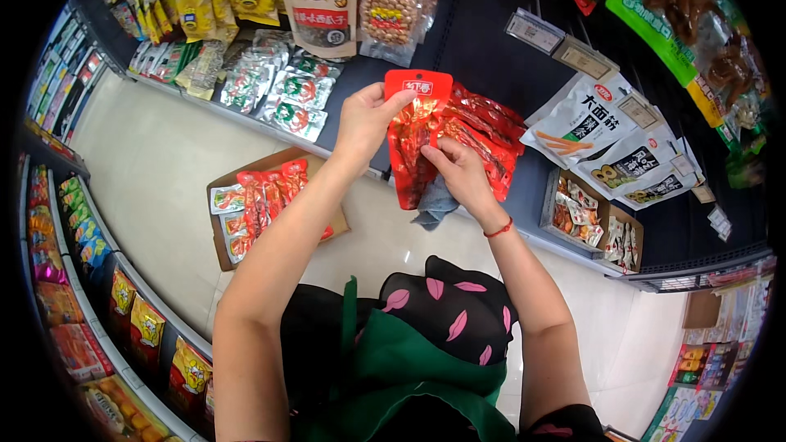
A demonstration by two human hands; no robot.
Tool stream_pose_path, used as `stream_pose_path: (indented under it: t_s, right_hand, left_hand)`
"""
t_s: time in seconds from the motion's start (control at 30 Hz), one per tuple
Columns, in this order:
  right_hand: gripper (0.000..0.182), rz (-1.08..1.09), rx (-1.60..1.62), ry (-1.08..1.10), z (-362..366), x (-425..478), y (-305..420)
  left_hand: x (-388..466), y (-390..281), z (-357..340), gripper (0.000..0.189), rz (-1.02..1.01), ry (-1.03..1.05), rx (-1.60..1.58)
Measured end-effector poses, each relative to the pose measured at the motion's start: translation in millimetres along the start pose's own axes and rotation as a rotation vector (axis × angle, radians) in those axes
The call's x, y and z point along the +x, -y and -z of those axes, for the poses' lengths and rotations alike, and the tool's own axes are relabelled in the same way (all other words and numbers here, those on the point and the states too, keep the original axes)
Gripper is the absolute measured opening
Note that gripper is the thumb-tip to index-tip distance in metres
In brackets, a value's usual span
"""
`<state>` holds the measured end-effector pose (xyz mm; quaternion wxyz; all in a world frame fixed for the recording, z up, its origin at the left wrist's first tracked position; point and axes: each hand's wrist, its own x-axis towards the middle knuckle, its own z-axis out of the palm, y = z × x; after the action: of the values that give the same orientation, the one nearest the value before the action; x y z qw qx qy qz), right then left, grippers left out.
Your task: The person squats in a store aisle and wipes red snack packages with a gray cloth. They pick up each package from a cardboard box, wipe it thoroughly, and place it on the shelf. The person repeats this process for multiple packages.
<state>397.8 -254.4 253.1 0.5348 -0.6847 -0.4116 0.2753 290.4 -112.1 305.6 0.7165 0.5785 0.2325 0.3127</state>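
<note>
A long red snack pouch point(410, 135) with a hang hole at its top is held upright between my hands. My left hand point(363, 126) pinches its upper left edge, thumb across the printed front. Lower down, my right hand point(462, 173) grips the right side with thumb and fingers. Several similar red packets point(482, 129) lie in a pile on the dark shelf point(522, 199) just behind the pouch. A grey-blue cloth point(437, 201) hangs below my right hand; I cannot tell whether that hand holds it or it lies on the shelf edge.
An open cardboard box point(336, 224) with red and white packets stands on the floor point(144, 135). White snack bags point(589, 113) hang at right, above a small carton of packets point(577, 212). Seed and nut bags point(322, 6) hang at upper left. Another stocked shelf point(147, 307) curves along the left.
</note>
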Motion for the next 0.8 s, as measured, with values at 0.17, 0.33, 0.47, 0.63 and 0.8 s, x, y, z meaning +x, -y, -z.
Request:
stream_pose_path:
  t_s: [0.17, 0.33, 0.47, 0.63, 0.8]
  right_hand:
    - [0.022, 0.035, 0.155, 0.047, -17, -2, 52]
    - [0.024, -0.013, 0.348, 0.036, -46, -6, 103]
    - [0.026, -0.08, 0.428, 0.013, -70, 3, 129]
    - [0.017, 0.104, 0.236, -0.037, -80, 2, 135]
    - [0.032, 0.45, 0.401, -0.122, -86, -19, 166]
  left_hand:
    - [-34, -36, 15, 0.02, 0.016, -0.026, -0.051]
    - [-72, -59, 33, 0.03, -0.101, 0.039, -0.149]
    - [-87, -72, 47, 0.032, -0.176, 0.019, -0.234]
    - [-91, -68, 75, 0.033, -0.186, -0.05, -0.345]
    - [-104, -62, 84, 0.031, -0.034, -0.055, -0.341]
